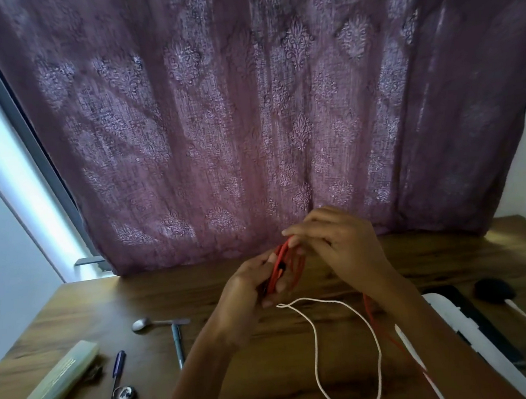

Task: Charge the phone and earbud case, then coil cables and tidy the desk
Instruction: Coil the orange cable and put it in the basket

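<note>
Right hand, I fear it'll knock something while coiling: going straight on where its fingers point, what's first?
The right hand pinches the red cable coil that the left hand holds. Beyond that, leftward, likely just the curtain, though depth is unclear.

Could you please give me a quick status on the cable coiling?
Left hand, right hand both holding red cable coil above desk. White cable lying loose underneath.
</note>
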`<state>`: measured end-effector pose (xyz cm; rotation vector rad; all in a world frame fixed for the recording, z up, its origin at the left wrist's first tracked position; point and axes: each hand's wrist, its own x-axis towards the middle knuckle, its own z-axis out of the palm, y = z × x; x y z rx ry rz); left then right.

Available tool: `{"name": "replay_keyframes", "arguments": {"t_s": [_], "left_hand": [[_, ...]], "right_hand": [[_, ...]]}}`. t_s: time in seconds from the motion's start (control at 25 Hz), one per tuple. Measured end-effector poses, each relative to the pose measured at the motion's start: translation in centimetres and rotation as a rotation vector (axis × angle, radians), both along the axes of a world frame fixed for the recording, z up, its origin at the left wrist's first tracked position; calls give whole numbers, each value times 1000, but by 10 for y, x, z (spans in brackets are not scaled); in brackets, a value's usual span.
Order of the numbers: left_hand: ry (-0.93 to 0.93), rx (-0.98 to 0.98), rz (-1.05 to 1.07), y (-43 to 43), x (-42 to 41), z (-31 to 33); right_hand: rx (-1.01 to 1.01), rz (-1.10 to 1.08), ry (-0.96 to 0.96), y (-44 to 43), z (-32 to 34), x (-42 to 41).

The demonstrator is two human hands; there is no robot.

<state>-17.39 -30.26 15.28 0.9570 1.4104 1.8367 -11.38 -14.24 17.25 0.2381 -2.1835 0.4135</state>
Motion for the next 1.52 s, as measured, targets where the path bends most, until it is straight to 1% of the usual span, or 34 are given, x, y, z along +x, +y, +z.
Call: {"name": "replay_keyframes", "arguments": {"t_s": [0.12, 0.28, 0.36, 0.44, 0.6, 0.68, 0.8, 0.88, 0.96, 1.08, 1.2, 1.28, 1.36, 1.44, 1.52], "left_hand": [[-161, 94, -127, 0, 0, 1], [-349, 165, -70, -1, 3, 7], [-403, 209, -41, 0, 6, 11], [-431, 254, 12, 2, 6, 14], [-396, 295, 168, 9, -3, 15], [-379, 293, 249, 11, -6, 14], [-274, 245, 378, 13, -7, 5], [-171, 197, 468, 14, -8, -4], [-76, 154, 565, 16, -10, -9], [41, 101, 678, 17, -12, -12], [266, 19, 736, 16, -18, -25], [394, -64, 706, 16, -24, -36], [481, -149, 613, 15, -22, -42], [479, -181, 486, 16, -12, -40], [389, -182, 376, 18, 0, -33]], "right_hand": [[-162, 20, -39, 7, -10, -5], [-377, 25, -46, 15, -21, -8], [-400, -28, -55, 15, -30, -7], [-342, -118, -95, 10, -42, -6], [-24, -296, -70, -6, -68, -2], [74, -324, -82, -16, -78, 0], [160, -354, -117, -30, -88, 1], [146, -351, -130, -37, -89, 5], [83, -339, -146, -44, -88, 9], [-94, -254, -191, -50, -84, 17], [-125, -221, -194, -50, -72, 24], [-153, -140, -176, -45, -59, 27], [-137, -101, -117, -39, -42, 29], [-135, -75, -62, -29, -25, 27], [-153, -40, -34, -19, -12, 25]]}}
